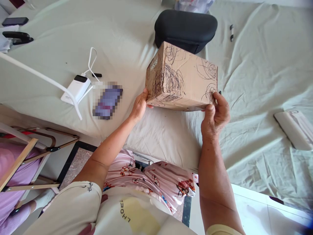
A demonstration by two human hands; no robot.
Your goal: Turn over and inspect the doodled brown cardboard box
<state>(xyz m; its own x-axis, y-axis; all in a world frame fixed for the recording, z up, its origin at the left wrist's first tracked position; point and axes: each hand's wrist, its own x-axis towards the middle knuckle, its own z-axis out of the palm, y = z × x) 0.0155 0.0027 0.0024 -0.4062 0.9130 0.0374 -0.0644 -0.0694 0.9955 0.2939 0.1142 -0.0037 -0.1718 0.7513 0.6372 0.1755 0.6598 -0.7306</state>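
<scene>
A brown cardboard box (193, 78), scribbled over with dark pen loops, is held tilted above the cloth-covered table. Its left lower corner rests in my left hand (140, 103), thumb on the side and fingertips underneath. My right hand (216, 114) grips the box's lower right corner, thumb and fingers closed on the edge. Something small and dark pokes out beside the right fingers, too little of it showing to name. Directly behind the box lies a black zippered case (184, 27), partly covered by it.
Left of the box are a phone (107, 101) with a blurred screen and a white power bank (76, 88) with a cable. A white curved rod (39, 74) crosses the left side. A pen (231, 32) and a white packet (294, 129) lie to the right. Someone sits at lower left.
</scene>
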